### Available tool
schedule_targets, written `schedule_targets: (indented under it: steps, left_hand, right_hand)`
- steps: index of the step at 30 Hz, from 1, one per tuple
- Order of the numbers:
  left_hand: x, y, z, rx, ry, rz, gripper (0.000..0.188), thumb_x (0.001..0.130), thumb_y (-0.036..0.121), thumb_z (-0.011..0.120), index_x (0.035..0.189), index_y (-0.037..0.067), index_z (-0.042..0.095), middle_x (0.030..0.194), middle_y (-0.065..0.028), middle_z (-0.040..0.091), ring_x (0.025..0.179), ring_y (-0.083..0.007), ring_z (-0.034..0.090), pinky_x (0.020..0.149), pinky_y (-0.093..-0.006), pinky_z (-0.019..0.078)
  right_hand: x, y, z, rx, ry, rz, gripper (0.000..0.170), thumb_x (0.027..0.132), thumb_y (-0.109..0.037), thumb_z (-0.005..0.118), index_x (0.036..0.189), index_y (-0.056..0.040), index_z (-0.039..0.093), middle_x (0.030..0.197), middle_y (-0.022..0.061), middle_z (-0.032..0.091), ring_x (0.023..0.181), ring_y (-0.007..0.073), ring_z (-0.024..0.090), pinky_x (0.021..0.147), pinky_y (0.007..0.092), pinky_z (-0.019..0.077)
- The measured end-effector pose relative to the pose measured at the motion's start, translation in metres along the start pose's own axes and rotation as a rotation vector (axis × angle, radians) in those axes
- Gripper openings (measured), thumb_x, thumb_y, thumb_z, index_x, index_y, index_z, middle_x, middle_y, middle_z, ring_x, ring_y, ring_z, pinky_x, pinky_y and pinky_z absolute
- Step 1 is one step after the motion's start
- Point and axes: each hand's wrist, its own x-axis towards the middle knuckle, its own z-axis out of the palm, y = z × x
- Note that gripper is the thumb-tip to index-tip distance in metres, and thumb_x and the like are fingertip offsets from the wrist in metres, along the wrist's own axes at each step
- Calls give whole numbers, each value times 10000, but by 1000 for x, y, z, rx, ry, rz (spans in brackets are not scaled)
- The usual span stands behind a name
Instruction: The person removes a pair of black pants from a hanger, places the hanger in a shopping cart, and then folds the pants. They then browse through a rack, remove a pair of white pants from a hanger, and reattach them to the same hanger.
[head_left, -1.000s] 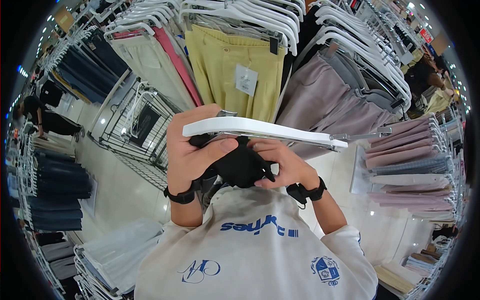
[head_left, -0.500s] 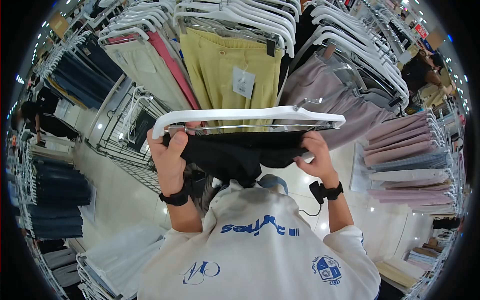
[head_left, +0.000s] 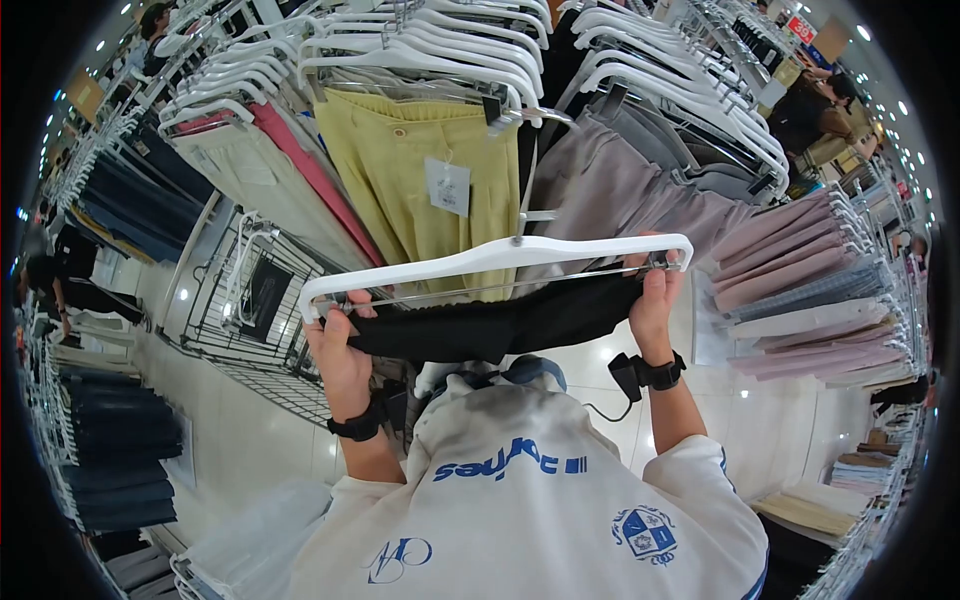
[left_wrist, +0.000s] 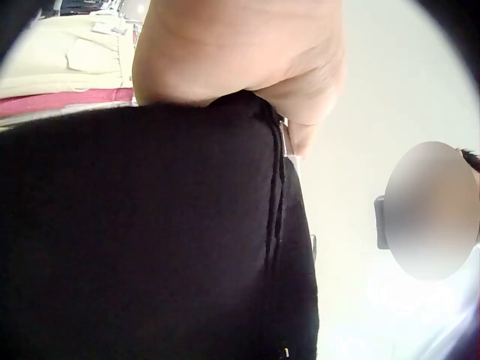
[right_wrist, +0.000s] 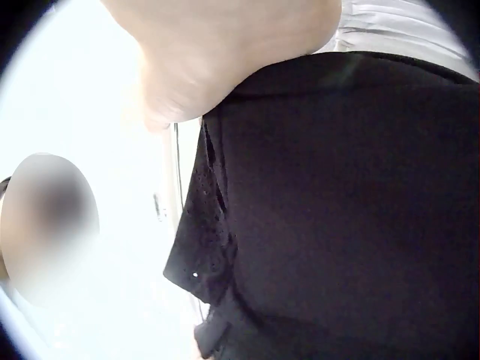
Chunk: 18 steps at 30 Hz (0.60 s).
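From your head camera, the hanger (head_left: 480, 262) lies crosswise in front of your chest, its long axis running from your left hand (head_left: 343, 362) to your right hand (head_left: 654, 312), with the right end a little higher in this view. Its stem points away from you, toward the yellow trousers (head_left: 400, 150) and the row of white hangers (head_left: 420, 60) above them; that facing looks like the relation any move toward the row would turn on. The black garment (head_left: 490, 330) hangs along the hanger's wire, on your side of it, its top edge stretched between both ends. Your left fingers pinch the garment's corner by the end clip, thumb toward you; your right fingers grip the hanger at the other clip. With a hand at each end, neither is nearer. The cart (head_left: 275, 380) stands off to your left.

In the left wrist view, the garment fills the lower left; your hand bends over its top edge, and a fingertip shows just past its side edge. The clip is hard to make out.

In the right wrist view, your hand covers the garment's upper corner, and a pale strip, probably the hanger, runs just beside its side edge. Your fingertips are mostly hidden here.
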Motion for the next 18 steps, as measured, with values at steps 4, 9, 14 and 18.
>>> schedule_targets:
  steps: [4,9,14,18]
  left_hand:
    - [0,-6,-17,108,-46,0,393,984,324,607,1228,34,503,1064,-68,600,929,-147,522,782,-296,474]
    - [-6,-14,-36,174,76,-305,269,985,235,604,1060,-21,640,945,-85,655,873,-152,603,780,-278,477]
    - [6,-19,-38,689,-210,-595,248,970,205,628,1106,-1,655,870,-34,674,775,-94,612,679,-229,478]
    - [12,-10,-12,847,-84,-409,281,914,134,677,1171,28,640,1006,-65,673,890,-116,611,740,-241,487]
  right_hand:
    - [5,-34,24,-257,-40,-131,545,919,-500,648,784,27,630,844,71,646,713,105,526,614,264,411]
    - [14,-56,50,-231,-95,-206,491,940,-456,639,836,24,643,774,58,637,613,78,489,554,235,373]
    - [26,-63,58,-358,-75,-283,373,934,-354,662,905,18,646,771,50,634,630,95,547,561,235,413]
    - [39,-66,65,-473,-459,-434,203,776,-206,788,806,-44,669,713,71,635,568,254,576,558,324,440]
